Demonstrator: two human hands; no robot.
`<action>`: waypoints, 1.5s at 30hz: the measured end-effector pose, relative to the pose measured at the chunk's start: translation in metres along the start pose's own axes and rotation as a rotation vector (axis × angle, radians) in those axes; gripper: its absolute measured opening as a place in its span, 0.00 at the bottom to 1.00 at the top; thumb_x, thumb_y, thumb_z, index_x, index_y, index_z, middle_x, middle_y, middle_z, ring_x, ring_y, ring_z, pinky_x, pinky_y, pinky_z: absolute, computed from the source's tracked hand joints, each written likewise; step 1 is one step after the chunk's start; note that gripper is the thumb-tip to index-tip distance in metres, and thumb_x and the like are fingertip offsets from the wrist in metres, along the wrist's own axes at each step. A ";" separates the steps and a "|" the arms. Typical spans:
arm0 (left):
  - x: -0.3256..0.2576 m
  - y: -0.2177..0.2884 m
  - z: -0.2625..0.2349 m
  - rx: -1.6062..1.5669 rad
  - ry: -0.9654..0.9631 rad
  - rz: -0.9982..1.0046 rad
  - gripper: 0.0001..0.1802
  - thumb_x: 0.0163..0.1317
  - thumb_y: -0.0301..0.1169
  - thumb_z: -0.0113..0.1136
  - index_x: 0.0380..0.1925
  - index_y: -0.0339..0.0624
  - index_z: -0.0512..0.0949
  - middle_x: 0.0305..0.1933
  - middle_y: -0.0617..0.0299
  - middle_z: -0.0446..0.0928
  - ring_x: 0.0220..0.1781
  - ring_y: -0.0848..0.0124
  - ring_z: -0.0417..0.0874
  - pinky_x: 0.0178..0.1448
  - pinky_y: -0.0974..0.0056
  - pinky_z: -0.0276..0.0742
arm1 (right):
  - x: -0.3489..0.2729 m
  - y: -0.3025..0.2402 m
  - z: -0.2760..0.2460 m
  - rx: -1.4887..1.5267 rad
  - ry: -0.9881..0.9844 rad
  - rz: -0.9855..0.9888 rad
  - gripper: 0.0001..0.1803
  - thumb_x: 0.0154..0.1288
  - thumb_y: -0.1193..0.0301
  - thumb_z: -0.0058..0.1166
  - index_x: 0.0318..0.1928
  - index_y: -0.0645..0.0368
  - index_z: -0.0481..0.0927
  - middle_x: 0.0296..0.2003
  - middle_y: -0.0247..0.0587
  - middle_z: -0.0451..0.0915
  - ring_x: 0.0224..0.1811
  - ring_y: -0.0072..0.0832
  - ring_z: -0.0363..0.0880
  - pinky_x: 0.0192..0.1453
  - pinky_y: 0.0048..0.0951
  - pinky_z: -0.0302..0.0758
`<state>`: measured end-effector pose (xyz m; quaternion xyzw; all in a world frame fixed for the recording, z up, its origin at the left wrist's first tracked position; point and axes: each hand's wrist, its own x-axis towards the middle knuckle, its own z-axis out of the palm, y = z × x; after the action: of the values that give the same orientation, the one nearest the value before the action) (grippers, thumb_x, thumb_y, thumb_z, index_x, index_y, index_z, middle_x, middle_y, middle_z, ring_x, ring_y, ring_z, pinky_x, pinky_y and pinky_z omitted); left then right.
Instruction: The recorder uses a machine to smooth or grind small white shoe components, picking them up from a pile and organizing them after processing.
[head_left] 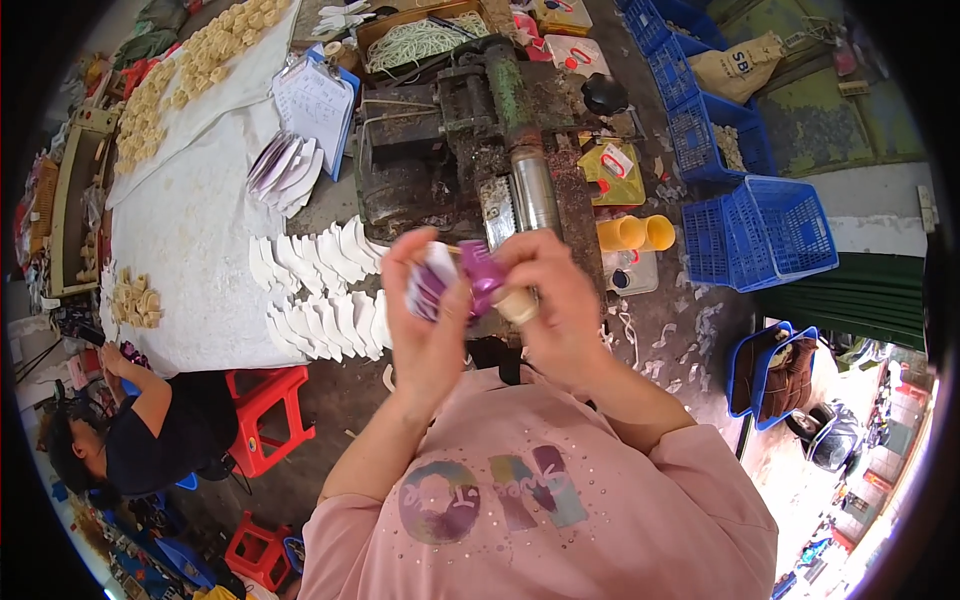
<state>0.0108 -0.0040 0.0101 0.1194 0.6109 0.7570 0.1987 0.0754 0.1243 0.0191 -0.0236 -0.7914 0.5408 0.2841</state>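
Note:
My left hand [425, 325] holds a small stack of white and purple curved pieces [430, 283] at chest height. My right hand [555, 300] grips one purple piece [481, 275] between thumb and fingers, right against that stack, and a cream-coloured roll [516, 305] pokes out under its fingers. Both hands hover in front of a dark, greasy machine [450, 150] with a steel roller [537, 195]. Rows of white curved pieces [325, 290] lie fanned out on the white-covered table [190, 240] to my left.
A seated person in dark clothes [150, 425] works at the lower left beside red stools [265, 410]. Blue crates [760, 230] stand at the right, yellow cups [635, 232] near the machine, a clipboard with paper [315, 100] and cream-coloured pieces [190, 70] on the table.

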 end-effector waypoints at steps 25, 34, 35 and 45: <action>0.012 -0.005 -0.112 0.697 -0.009 0.030 0.24 0.48 0.14 0.55 0.49 0.39 0.74 0.54 0.52 0.68 0.60 0.58 0.69 0.65 0.62 0.62 | -0.003 0.063 -0.089 -0.420 -0.003 0.446 0.10 0.60 0.76 0.54 0.43 0.61 0.77 0.34 0.39 0.79 0.36 0.26 0.77 0.43 0.25 0.72; -0.052 -0.109 -0.213 1.256 -0.525 -0.081 0.31 0.37 0.10 0.53 0.47 0.42 0.73 0.55 0.55 0.68 0.54 0.52 0.72 0.57 0.55 0.66 | 0.000 0.062 -0.085 -0.373 0.048 0.535 0.09 0.63 0.77 0.52 0.44 0.63 0.76 0.32 0.34 0.76 0.34 0.18 0.73 0.38 0.21 0.70; -0.053 -0.109 -0.213 1.268 -0.513 -0.143 0.30 0.39 0.11 0.53 0.47 0.42 0.74 0.53 0.54 0.68 0.52 0.52 0.73 0.57 0.55 0.67 | 0.001 0.061 -0.084 -0.377 0.050 0.538 0.09 0.63 0.77 0.52 0.44 0.63 0.76 0.32 0.34 0.76 0.34 0.18 0.73 0.38 0.21 0.70; -0.014 -0.020 -0.164 0.444 -0.173 -0.391 0.15 0.54 0.17 0.56 0.43 0.40 0.73 0.41 0.62 0.75 0.42 0.72 0.77 0.45 0.67 0.74 | -0.002 0.014 -0.056 -0.262 0.008 0.367 0.10 0.59 0.79 0.54 0.43 0.60 0.77 0.35 0.36 0.78 0.38 0.23 0.76 0.45 0.23 0.71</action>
<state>-0.0429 -0.1511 -0.0455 0.1041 0.7536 0.5396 0.3608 0.0994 0.1765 0.0206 -0.2059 -0.8361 0.4760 0.1788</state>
